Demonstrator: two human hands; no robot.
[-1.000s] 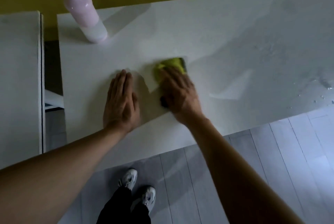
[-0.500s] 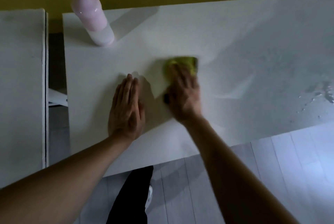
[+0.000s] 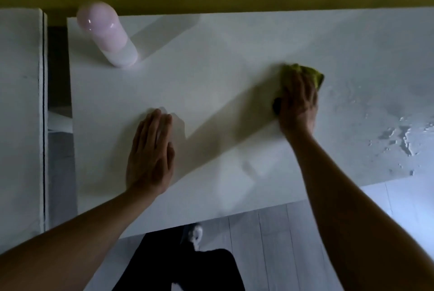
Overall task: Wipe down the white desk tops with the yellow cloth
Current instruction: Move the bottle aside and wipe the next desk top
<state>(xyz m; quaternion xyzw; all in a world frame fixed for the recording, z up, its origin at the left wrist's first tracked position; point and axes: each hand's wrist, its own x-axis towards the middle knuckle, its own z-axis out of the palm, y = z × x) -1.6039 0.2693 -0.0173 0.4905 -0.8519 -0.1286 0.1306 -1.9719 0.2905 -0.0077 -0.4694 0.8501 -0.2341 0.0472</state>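
The yellow cloth (image 3: pixel 310 74) lies bunched on the white desk top (image 3: pixel 223 74), right of centre. My right hand (image 3: pixel 297 100) presses down on it with fingers laid over it, so only its far edge shows. My left hand (image 3: pixel 150 152) rests flat on the desk with straight fingers, near the front edge and well left of the cloth. Wet streaks and droplets (image 3: pixel 399 135) cover the desk's right part.
A pink and white bottle (image 3: pixel 108 37) stands at the desk's back left corner. A second white desk top (image 3: pixel 21 102) sits to the left across a narrow gap. A yellow wall runs behind. Below the front edge are grey floorboards, dark trousers and a shoe (image 3: pixel 196 234).
My right hand has slid the cloth to the right, away from my left hand, toward the wet patch. My left hand stays flat in place.
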